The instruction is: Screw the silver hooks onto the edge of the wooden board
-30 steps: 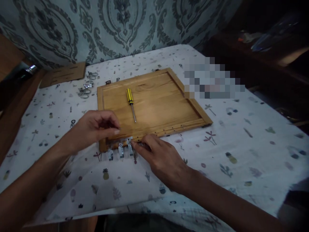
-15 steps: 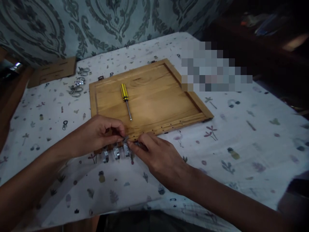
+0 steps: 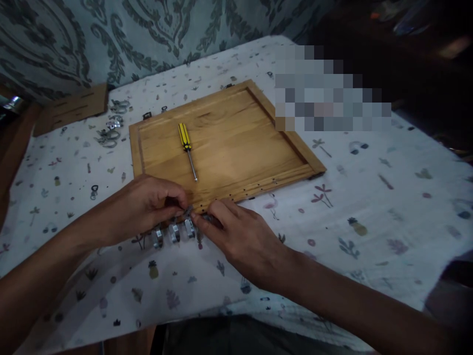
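Observation:
A framed wooden board lies on the cloth, with a row of small dark holes along its near edge. My left hand is closed in a pinch at that edge, thumb and index finger on a small grey metal fitting. From the other side my right hand presses its thumb and fingertips against the same fitting, partly hiding it. Several shiny curved metal pieces stick out in a row from the near edge below my fingers. A yellow and black screwdriver rests on the board, its shaft towards me.
Several loose metal fittings lie on the patterned tablecloth left of the board. Behind them is a flat piece of cardboard with slots. A patterned wall or curtain stands at the back; a blurred-out patch covers the far right.
The view has shifted slightly, so the board and screwdriver appear a little further up and left. Both hands keep nearly the same pose at the board's near edge.

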`<state>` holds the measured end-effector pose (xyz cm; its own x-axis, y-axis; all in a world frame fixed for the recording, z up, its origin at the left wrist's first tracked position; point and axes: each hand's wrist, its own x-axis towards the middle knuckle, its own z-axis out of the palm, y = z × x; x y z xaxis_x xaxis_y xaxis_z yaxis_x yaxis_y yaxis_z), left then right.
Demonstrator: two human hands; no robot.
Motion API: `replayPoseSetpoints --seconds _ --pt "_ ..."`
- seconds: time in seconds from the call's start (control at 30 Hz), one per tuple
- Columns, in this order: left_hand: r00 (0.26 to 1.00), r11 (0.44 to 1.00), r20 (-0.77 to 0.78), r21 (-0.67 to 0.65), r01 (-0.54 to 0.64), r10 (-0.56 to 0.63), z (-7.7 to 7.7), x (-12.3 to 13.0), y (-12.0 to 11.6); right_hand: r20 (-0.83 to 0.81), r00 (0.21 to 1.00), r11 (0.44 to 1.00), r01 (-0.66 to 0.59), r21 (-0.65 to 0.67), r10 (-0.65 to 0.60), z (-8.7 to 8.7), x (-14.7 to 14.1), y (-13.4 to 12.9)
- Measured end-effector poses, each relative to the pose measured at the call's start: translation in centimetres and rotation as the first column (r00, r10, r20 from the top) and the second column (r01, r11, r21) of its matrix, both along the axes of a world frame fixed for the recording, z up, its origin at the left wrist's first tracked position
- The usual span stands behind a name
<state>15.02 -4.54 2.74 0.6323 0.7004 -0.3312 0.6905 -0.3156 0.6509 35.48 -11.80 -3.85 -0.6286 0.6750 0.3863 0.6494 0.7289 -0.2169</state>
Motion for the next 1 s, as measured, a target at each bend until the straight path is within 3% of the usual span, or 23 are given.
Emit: replayPoseSetpoints --seconds 0.33,0.83,1.0 --pt "0.992 0.985 -0.038 0.119 0.121 -0.117 0.1 0.4 0.0 0.027 1.000 1.000 0.011 0.011 -0.012 0.1 0.0 0.0" --pt "0.980 0.971 0.022 0.144 0.191 -0.196 0.3 0.7 0.1 0.025 1.000 1.000 0.004 0.018 -0.005 0.2 0.0 -0.1" --pt "0.988 0.968 -0.026 0.199 0.156 -0.154 0.5 -0.4 0.0 0.021 1.000 0.999 0.013 0.032 -0.013 0.2 0.0 0.0"
